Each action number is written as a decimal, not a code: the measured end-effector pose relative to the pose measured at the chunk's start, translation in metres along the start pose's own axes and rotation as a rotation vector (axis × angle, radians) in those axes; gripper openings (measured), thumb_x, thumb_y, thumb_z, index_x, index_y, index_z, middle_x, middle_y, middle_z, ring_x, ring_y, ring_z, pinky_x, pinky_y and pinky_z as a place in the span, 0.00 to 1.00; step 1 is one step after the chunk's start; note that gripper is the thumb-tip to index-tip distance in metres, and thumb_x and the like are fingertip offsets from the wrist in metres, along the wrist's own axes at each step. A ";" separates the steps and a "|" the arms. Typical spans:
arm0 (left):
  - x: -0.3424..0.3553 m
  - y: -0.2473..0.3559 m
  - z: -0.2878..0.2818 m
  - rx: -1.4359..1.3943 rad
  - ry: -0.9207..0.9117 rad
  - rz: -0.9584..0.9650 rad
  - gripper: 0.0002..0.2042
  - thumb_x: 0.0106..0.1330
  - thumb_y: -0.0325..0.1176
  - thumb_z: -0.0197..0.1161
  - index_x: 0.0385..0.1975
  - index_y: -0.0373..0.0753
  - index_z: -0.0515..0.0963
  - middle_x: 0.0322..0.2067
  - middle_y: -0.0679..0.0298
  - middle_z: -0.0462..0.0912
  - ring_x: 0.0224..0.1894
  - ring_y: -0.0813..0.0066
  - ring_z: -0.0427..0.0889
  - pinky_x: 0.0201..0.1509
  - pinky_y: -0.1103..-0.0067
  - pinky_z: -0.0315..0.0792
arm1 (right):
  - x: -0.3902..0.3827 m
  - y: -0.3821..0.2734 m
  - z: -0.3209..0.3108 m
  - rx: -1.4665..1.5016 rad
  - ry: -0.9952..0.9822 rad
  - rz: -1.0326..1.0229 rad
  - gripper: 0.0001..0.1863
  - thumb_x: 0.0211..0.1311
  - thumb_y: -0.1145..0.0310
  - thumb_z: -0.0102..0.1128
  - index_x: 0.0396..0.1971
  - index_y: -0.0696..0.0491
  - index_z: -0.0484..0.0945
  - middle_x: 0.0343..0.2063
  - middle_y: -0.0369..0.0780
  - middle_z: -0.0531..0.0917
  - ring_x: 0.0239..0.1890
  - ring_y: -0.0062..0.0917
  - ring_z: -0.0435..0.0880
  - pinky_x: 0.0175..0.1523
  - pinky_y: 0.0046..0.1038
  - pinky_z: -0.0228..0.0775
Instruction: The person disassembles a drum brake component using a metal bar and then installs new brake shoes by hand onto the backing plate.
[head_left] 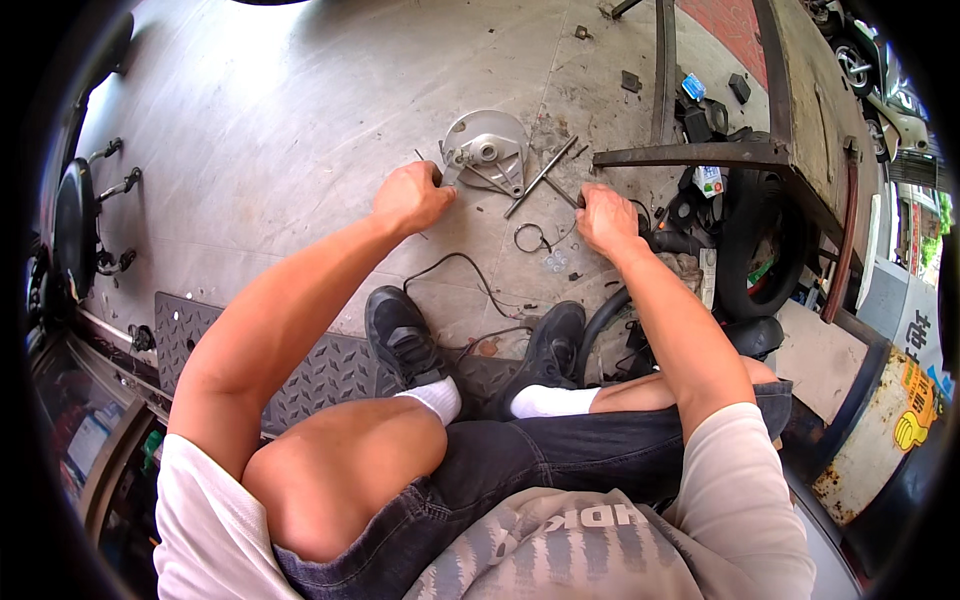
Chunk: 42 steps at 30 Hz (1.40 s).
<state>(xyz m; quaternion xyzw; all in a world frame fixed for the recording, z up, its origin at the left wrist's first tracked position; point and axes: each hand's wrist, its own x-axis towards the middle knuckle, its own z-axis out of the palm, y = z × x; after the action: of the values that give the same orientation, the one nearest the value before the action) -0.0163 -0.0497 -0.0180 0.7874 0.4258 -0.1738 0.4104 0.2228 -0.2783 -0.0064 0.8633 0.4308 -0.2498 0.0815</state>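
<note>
A round silver metal hub plate (480, 135) with a central boss lies on the floor. My left hand (415, 195) is closed at its lower-left side, beside a thin rod; what exactly the fingers grip is partly hidden. My right hand (607, 217) is closed on the end of a dark thin rod (563, 192) to the right of the plate. A longer silver rod (537, 180) lies between them. Below sit a metal ring (529, 225), small clear pieces (556, 262) and a black cable (420, 272).
A metal bench frame (690, 154) stands at the right, with a black tire (733, 260) and cluttered parts beneath. A diamond-patterned mat (210, 345) lies under my feet. A black wheeled seat (75, 228) is at the left edge.
</note>
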 end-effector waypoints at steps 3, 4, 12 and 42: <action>-0.001 -0.006 -0.008 0.065 0.026 0.042 0.19 0.64 0.45 0.68 0.45 0.35 0.85 0.42 0.46 0.89 0.47 0.47 0.87 0.52 0.59 0.79 | 0.002 -0.003 -0.001 -0.047 -0.070 0.010 0.15 0.61 0.62 0.65 0.41 0.58 0.80 0.41 0.52 0.87 0.49 0.52 0.85 0.55 0.49 0.76; -0.001 -0.010 -0.013 0.060 0.039 0.048 0.19 0.64 0.44 0.67 0.45 0.36 0.85 0.43 0.46 0.88 0.49 0.47 0.87 0.53 0.59 0.79 | 0.000 -0.007 -0.004 -0.052 -0.105 0.030 0.16 0.59 0.62 0.65 0.41 0.58 0.80 0.40 0.53 0.87 0.48 0.53 0.86 0.55 0.49 0.77; 0.035 -0.040 -0.064 0.053 0.142 0.277 0.16 0.67 0.41 0.67 0.49 0.38 0.84 0.46 0.50 0.86 0.52 0.49 0.84 0.55 0.62 0.77 | -0.002 -0.016 -0.019 0.095 -0.180 0.013 0.19 0.65 0.56 0.64 0.42 0.58 0.79 0.39 0.55 0.87 0.47 0.53 0.86 0.53 0.50 0.76; -0.088 -0.075 -0.030 0.034 0.173 0.214 0.24 0.68 0.39 0.65 0.64 0.43 0.74 0.57 0.49 0.78 0.56 0.46 0.82 0.61 0.60 0.76 | -0.025 -0.157 0.036 0.578 -0.155 -0.183 0.15 0.61 0.56 0.68 0.40 0.52 0.87 0.36 0.49 0.88 0.45 0.48 0.87 0.51 0.46 0.77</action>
<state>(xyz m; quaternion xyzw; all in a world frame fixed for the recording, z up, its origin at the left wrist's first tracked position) -0.1299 -0.0499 0.0174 0.8471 0.3705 -0.0675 0.3749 0.0741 -0.2118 -0.0137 0.7869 0.4104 -0.4331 -0.1574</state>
